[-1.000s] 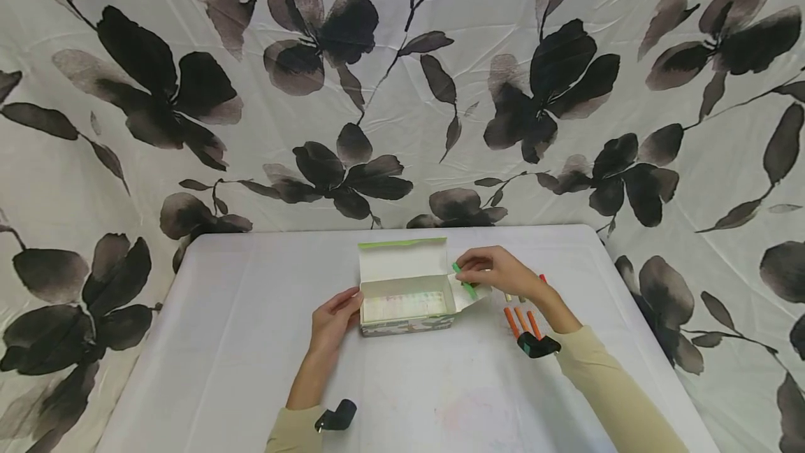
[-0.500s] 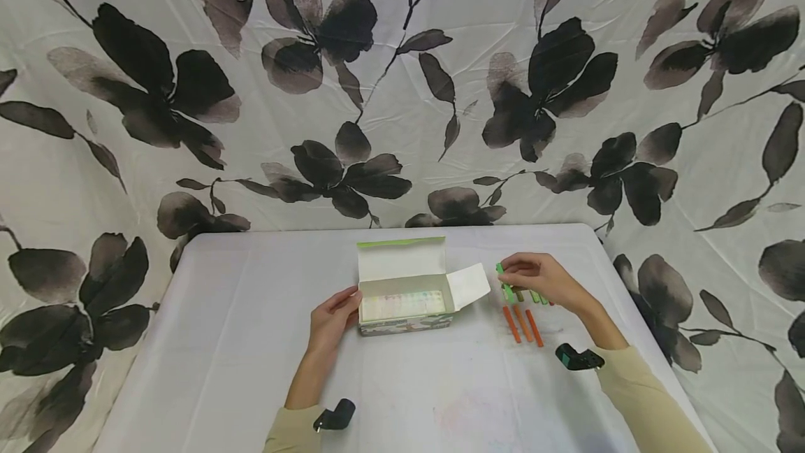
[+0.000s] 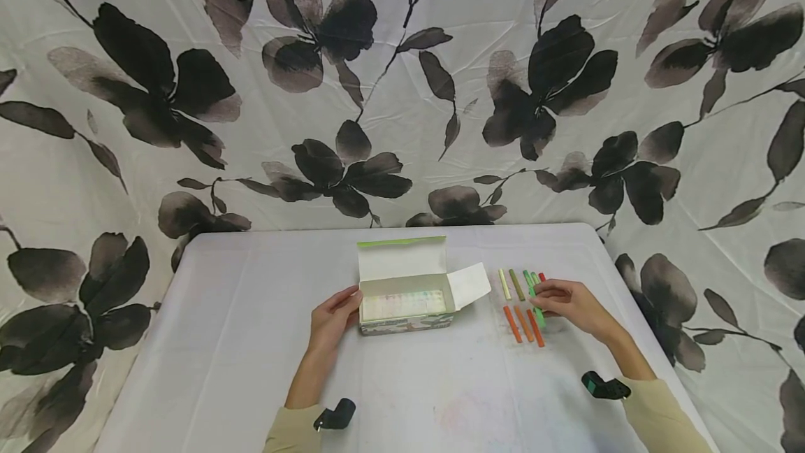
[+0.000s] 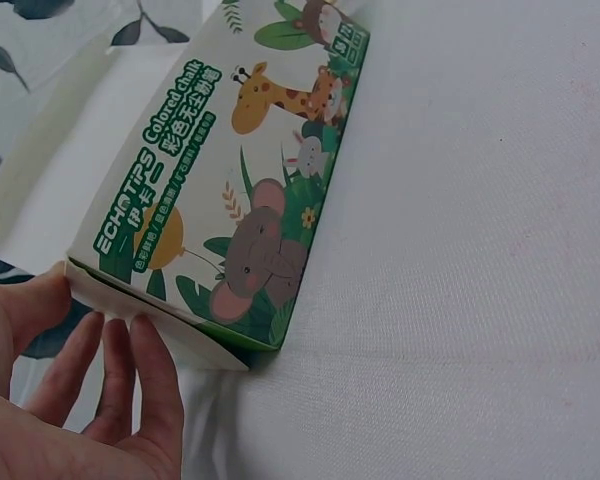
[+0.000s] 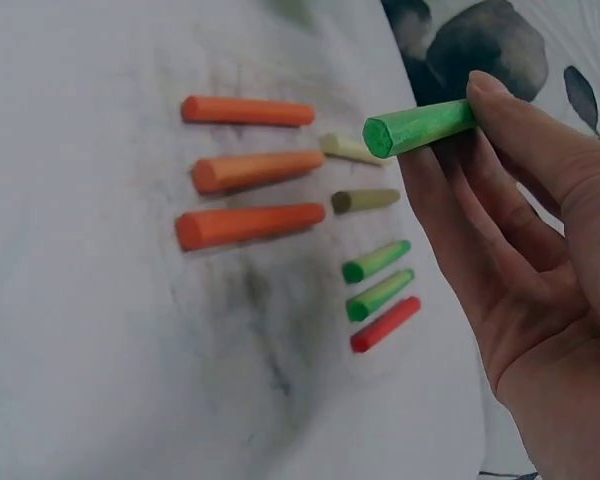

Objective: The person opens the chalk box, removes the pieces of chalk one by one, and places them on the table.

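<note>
Between thumb and fingertips, my right hand (image 3: 572, 305) pinches a green chalk stick (image 5: 420, 128), raised above the table in the right wrist view. Below it lie three orange chalk sticks (image 5: 255, 173) in one row. Beside them is a second row: a pale yellow stick (image 3: 505, 284), an olive one (image 3: 517, 285), two green ones (image 5: 377, 262) and a red one (image 5: 386, 325). My left hand (image 3: 336, 324) grips the left end of the chalk box (image 4: 230, 190), with thumb and fingertips at its end flap (image 4: 170, 325). The box's lid (image 3: 402, 259) is raised, and pale chalk sticks (image 3: 402, 305) lie inside.
The box's right side flap (image 3: 469, 285) sticks out toward the chalk rows. A white cloth (image 3: 251, 341) with faint coloured smudges covers the table. Behind the table's far edge hangs a floral curtain (image 3: 402, 89).
My right hand has moved right with the green chalk stick, from beside the box's side flap to above the chalk rows. My left hand stays on the box.
</note>
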`<action>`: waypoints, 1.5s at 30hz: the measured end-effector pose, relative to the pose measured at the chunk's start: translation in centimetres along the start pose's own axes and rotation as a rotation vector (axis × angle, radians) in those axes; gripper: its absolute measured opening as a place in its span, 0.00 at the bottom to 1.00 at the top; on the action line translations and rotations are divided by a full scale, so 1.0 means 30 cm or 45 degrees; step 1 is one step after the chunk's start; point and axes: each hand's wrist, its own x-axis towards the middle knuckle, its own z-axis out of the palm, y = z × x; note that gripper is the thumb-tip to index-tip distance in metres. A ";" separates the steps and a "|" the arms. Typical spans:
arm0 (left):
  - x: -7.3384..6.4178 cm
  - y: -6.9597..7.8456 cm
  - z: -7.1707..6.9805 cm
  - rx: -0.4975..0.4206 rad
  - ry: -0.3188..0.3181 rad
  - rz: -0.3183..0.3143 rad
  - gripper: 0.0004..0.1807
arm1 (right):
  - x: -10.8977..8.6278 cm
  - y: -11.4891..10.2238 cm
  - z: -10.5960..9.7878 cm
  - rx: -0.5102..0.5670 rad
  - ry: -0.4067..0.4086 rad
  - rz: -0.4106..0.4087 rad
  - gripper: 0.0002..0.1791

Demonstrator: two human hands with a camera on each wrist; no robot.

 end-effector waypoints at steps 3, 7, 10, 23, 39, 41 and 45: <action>0.001 -0.002 -0.001 0.003 0.003 -0.001 0.23 | -0.016 0.043 -0.002 0.006 0.025 0.054 0.27; 0.000 -0.001 0.000 0.008 0.003 -0.001 0.23 | -0.032 0.097 0.002 -0.008 0.056 0.109 0.28; -0.001 0.001 0.001 0.005 0.002 0.002 0.23 | -0.041 0.129 0.011 -0.033 0.071 0.120 0.27; 0.000 -0.003 0.003 -0.013 -0.008 0.015 0.23 | -0.049 0.184 0.056 -0.352 0.263 0.055 0.17; -0.008 0.004 0.003 -0.005 0.007 -0.002 0.23 | 0.020 0.035 0.031 -0.460 0.289 -0.182 0.10; -0.008 0.005 0.003 -0.002 0.008 -0.003 0.23 | 0.031 0.010 0.029 -0.461 0.287 -0.206 0.10; -0.009 0.008 0.004 0.000 0.004 -0.005 0.23 | 0.051 -0.045 0.028 -0.446 0.287 -0.235 0.10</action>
